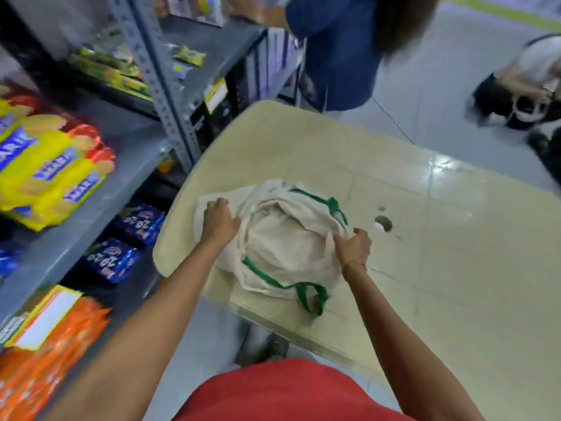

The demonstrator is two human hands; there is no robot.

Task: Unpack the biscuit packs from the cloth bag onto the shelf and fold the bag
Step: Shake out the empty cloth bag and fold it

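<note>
- One cream cloth bag with green handles [282,238] is seen crumpled on the beige worktop [425,238].
- Its fabric is gripped by the closed left hand [219,221] at 9 o'clock and the closed right hand [353,246] at 3 o'clock.
- Yellow biscuit packs [51,165] on the grey shelf [121,177], 10 o'clock, are marked "MARIE"; two blue packs [127,241] below read "20-20".

The glossy beige table top [394,208] lay bare across its whole right and far stretch, open to a hand save for one small round hole [383,223] just right of the crumpled cream cloth bag with green handles [285,238], which filled the near-left corner. The left hand [219,221] and right hand [353,244] flanked that bag, each gripping its cloth, closing off both sides. To the left, the grey metal shelf [121,165] stood near the table's edge; yellow biscuit packs [51,165] crowded its left part, while its right part was free. A perforated grey upright post [158,86] barred the shelf's far end. A person in blue [337,50] stood beyond the table.
</note>
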